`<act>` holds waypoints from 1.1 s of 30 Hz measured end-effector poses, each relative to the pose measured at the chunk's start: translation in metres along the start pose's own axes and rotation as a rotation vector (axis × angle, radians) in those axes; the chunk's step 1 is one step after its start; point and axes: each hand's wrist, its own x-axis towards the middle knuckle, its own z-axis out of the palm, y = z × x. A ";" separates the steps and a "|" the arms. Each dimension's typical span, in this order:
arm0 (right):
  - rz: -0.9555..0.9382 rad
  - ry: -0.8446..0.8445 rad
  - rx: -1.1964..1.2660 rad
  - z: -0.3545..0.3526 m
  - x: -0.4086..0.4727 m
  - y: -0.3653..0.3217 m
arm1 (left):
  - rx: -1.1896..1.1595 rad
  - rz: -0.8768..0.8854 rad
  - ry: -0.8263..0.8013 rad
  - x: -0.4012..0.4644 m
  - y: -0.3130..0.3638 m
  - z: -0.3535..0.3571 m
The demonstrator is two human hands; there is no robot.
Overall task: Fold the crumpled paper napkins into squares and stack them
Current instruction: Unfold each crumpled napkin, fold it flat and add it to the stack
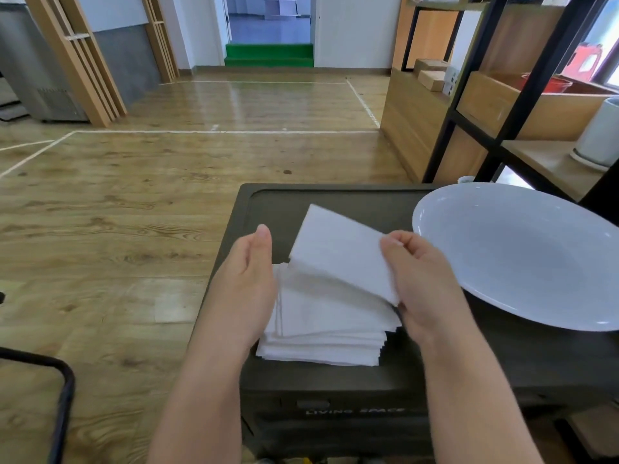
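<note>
A folded napkin [338,252] is being held by its right edge in the pinched fingers [390,244] of the right hand [422,283], tilted above the stack [321,329], probably for laying on top. The left hand [248,283] is being kept open, fingers extended, against the stack's left edge, seemingly to square it. The stack is sitting toward the near edge of the dark worktop [268,202]; a white plate [519,256] is crowding the right side, while the far left corner is being left free.

White napkins [321,316], white plate [522,259], black box [335,386]
</note>
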 end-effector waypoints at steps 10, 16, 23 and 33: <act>0.163 -0.056 0.331 -0.001 0.000 0.002 | -0.416 -0.120 -0.024 -0.010 -0.003 0.014; 0.118 -0.077 0.297 0.003 -0.006 0.000 | -0.398 -0.120 -0.074 -0.009 -0.006 0.016; 0.091 0.014 0.183 0.007 -0.010 0.000 | -0.406 -0.101 -0.109 -0.010 -0.003 0.014; 0.084 0.099 0.146 -0.002 -0.007 -0.006 | 0.255 0.124 -0.477 -0.010 -0.012 -0.029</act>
